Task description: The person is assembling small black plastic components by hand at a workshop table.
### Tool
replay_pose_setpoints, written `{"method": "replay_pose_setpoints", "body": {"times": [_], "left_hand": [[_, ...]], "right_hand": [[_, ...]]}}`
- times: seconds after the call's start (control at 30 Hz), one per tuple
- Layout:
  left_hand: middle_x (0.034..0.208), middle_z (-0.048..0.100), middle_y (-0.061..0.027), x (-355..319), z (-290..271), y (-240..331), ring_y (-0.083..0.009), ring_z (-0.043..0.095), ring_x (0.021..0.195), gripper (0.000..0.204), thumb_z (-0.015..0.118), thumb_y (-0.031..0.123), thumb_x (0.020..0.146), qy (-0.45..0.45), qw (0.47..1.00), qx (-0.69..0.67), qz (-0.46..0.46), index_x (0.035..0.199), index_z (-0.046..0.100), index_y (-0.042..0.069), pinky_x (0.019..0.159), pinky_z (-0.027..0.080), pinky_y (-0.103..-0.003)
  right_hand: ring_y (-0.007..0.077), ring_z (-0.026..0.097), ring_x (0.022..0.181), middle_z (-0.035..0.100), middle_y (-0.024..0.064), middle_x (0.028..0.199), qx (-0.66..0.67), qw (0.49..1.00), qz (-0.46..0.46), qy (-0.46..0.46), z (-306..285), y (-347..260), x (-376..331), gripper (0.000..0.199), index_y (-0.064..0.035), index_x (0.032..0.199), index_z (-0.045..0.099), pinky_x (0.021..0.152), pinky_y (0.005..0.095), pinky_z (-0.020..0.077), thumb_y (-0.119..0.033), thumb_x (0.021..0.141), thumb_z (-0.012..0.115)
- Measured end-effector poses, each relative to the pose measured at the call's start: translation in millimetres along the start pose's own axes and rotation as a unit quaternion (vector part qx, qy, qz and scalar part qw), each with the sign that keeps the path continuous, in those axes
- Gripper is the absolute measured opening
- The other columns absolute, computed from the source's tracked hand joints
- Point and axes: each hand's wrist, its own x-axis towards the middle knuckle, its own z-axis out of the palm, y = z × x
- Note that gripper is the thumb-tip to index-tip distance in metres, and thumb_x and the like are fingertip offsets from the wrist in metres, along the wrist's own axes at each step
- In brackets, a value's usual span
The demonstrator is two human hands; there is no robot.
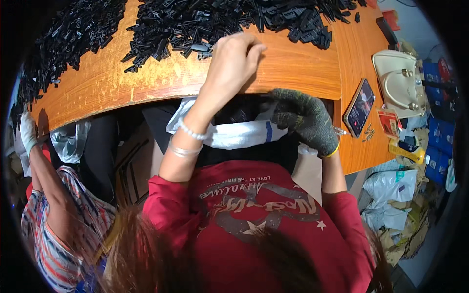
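My bare left hand [237,58] reaches over the wooden table [298,63], at the near edge of a heap of small black plastic parts [195,24]. Its fingers are curled in, and whatever they may hold is hidden beneath them. Beads and bangles circle that wrist. A dark speckled work glove covers my right hand [307,117], which is bent at the table's edge beside a white bag [239,135] over my lap. Dark contents show dimly in the bag's mouth. The gloved fingertips are blurred and partly hidden, so their grip is unclear.
At left, another heap of black parts [83,34] lies near a co-worker's white-gloved hand [28,131]. To the right are a phone [359,107], a red packet [389,122], a cream handbag [398,83] and a yellow bottle [408,150]. Plastic bags [391,185] lie below.
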Motion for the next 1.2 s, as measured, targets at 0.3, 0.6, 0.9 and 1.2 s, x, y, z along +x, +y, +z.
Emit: {"method": "replay_pose_setpoints", "body": {"times": [0.3,0.6,0.9,1.2], "left_hand": [[0.07,0.063,-0.0182,38.6,25.6,-21.5,-0.0335,0.064,0.062,0.029,0.068,0.024,0.079,0.052,0.945,0.315,0.073,0.065,0.063,-0.001,0.055,0.051,-0.041],[0.071,0.061,-0.0115,-1.0,10.8,-0.8,-0.029,0.06,0.055,0.018,0.065,0.017,0.082,0.086,0.959,0.267,0.048,0.073,0.063,0.002,0.05,0.047,-0.038],[0.074,0.054,-0.0101,-44.3,7.4,-2.8,-0.0259,0.058,0.055,0.008,0.064,0.005,0.084,0.04,0.974,0.147,0.165,0.09,0.06,0.003,0.048,0.046,-0.035],[0.087,0.055,-0.0133,-11.3,-7.9,-4.7,-0.0324,0.062,0.07,0.014,0.064,0.009,0.081,-0.004,0.954,0.286,0.092,0.091,0.059,0.002,0.058,0.048,-0.042]], "right_hand": [[0.0094,0.061,0.065,0.065,0.003,0.083,-0.046,0.998,0.034,0.022,-2.8,-7.9,-0.9,0.032,-0.0008,0.119,0.062,0.058,0.0228,0.0491,-0.005,0.088,0.063],[0.0128,0.062,0.073,0.067,0.0074,0.097,-0.053,0.991,-0.056,0.111,5.1,4.7,16.5,0.033,-0.0016,0.12,0.061,0.063,0.0256,0.0497,-0.01,0.088,0.064],[0.0285,0.062,0.099,0.065,0.0072,0.112,-0.46,0.841,-0.252,0.135,-8.6,2.2,44.6,0.033,-0.0124,0.116,0.064,0.083,0.0376,0.0506,-0.021,0.085,0.064],[0.0249,0.062,0.107,0.06,0.0033,0.128,-0.564,0.715,-0.375,0.175,-16.5,23.1,50.7,0.029,-0.0173,0.109,0.069,0.089,0.0369,0.0506,-0.016,0.081,0.062]]}}
